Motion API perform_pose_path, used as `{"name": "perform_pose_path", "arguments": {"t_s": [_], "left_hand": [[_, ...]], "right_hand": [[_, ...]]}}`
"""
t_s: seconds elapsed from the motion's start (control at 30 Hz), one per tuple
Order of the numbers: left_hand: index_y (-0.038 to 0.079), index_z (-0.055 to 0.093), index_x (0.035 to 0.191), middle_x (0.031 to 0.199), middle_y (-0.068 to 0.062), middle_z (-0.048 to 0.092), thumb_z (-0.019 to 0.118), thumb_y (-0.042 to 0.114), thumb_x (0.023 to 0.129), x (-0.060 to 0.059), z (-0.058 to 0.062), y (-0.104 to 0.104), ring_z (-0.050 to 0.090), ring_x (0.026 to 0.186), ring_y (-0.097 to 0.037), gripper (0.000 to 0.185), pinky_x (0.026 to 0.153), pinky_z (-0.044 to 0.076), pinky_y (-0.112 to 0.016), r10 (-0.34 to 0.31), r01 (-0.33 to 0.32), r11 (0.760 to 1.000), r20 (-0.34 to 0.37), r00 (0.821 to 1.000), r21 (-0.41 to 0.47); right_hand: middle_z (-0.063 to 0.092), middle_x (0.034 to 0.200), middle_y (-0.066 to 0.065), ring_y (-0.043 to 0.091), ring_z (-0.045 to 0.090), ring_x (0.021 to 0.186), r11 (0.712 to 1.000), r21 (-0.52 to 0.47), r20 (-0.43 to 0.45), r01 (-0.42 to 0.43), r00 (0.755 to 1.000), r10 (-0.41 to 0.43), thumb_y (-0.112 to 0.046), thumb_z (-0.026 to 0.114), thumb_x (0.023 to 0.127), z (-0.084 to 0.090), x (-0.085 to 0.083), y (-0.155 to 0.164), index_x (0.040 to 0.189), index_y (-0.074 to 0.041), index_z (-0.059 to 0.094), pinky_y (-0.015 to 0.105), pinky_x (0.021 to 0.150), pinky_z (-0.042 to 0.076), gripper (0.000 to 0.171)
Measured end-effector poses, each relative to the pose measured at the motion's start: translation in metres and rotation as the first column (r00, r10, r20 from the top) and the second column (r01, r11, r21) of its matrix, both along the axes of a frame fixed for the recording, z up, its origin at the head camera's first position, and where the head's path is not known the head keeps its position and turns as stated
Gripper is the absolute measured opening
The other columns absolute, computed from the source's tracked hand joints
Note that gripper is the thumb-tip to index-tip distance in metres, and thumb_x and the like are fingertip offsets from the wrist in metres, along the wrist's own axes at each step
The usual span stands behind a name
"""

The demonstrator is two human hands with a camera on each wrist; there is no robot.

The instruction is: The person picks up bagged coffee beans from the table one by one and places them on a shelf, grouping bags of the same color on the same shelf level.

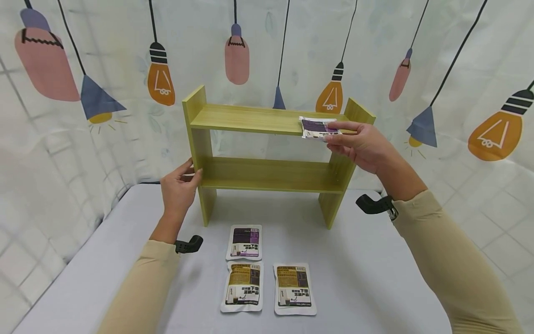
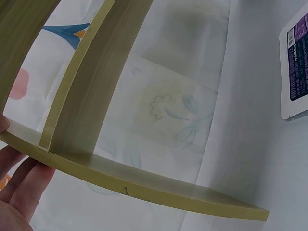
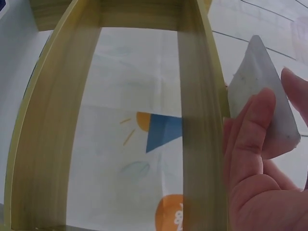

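Note:
A two-tier wooden shelf (image 1: 267, 174) stands on the table. My left hand (image 1: 179, 185) grips its left side panel, and in the left wrist view the fingers (image 2: 31, 185) lie on the panel's outer face with the thumb at its edge. My right hand (image 1: 363, 146) pinches a white pouch with a purple label (image 1: 317, 127) between thumb and fingers, at the front edge of the top board toward its right end. The right wrist view shows the pouch's plain pale back (image 3: 262, 91) beside the shelf; whether it touches the board I cannot tell.
On the white table (image 1: 367, 278) in front of the shelf lie a purple-labelled pouch (image 1: 244, 242) and two brown-labelled pouches, one on the left (image 1: 243, 286) and one on the right (image 1: 294, 288). A curtain printed with lamps (image 1: 267, 60) hangs behind.

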State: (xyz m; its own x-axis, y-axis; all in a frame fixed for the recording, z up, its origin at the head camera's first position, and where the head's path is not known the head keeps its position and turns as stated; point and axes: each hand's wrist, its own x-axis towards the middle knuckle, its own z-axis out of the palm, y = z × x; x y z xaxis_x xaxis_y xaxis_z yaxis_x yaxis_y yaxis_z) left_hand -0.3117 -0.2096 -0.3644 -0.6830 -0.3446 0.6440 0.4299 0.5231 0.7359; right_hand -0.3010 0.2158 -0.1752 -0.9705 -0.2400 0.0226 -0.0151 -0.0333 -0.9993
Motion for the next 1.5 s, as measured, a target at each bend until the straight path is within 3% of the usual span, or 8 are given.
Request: {"name": "perform_pose_path", "arguments": {"t_s": [0.63,0.93,1.1,1.5], "left_hand": [[0.018,0.067,0.136,0.11,-0.018,0.078,0.074,0.019,0.094,0.0,0.001,0.0,0.057,0.068,0.016,0.043,0.066,0.048,-0.003,-0.005,0.005,1.0,0.003,1.0,0.005],[0.019,0.067,0.137,0.112,-0.018,0.077,0.073,0.02,0.095,0.001,0.001,0.0,0.066,0.072,-0.001,0.043,0.065,0.049,-0.003,0.003,-0.003,1.0,0.026,1.0,0.002],[0.02,0.066,0.137,0.112,-0.016,0.078,0.072,0.022,0.095,0.002,0.001,0.0,0.069,0.074,-0.009,0.043,0.065,0.049,-0.003,0.007,-0.007,1.0,0.037,0.999,-0.001],[0.019,0.066,0.138,0.112,-0.017,0.077,0.073,0.021,0.095,0.001,0.001,0.0,0.058,0.069,0.011,0.043,0.064,0.048,-0.003,-0.001,0.0,1.0,0.042,0.999,0.009]], "right_hand": [[0.054,0.128,0.013,0.016,0.074,0.085,0.994,0.061,-0.006,0.091,0.996,-0.091,-0.017,0.087,0.081,0.004,-0.003,-0.003,0.133,-0.009,0.07,0.024,0.077,0.061,0.056],[0.064,0.117,0.013,0.017,0.075,0.078,0.987,0.078,-0.035,0.14,0.99,-0.138,-0.021,0.089,0.078,0.002,-0.004,-0.007,0.116,-0.01,0.079,0.025,0.075,0.062,0.041],[0.068,0.112,0.011,0.018,0.075,0.076,0.98,0.1,-0.037,0.17,0.985,-0.167,-0.024,0.09,0.077,0.003,-0.006,-0.009,0.118,-0.009,0.078,0.026,0.073,0.062,0.045],[0.073,0.097,0.007,0.016,0.072,0.069,0.973,0.124,-0.032,0.196,0.981,-0.193,-0.022,0.089,0.078,0.007,-0.008,-0.012,0.11,-0.009,0.08,0.025,0.069,0.061,0.035]]}}
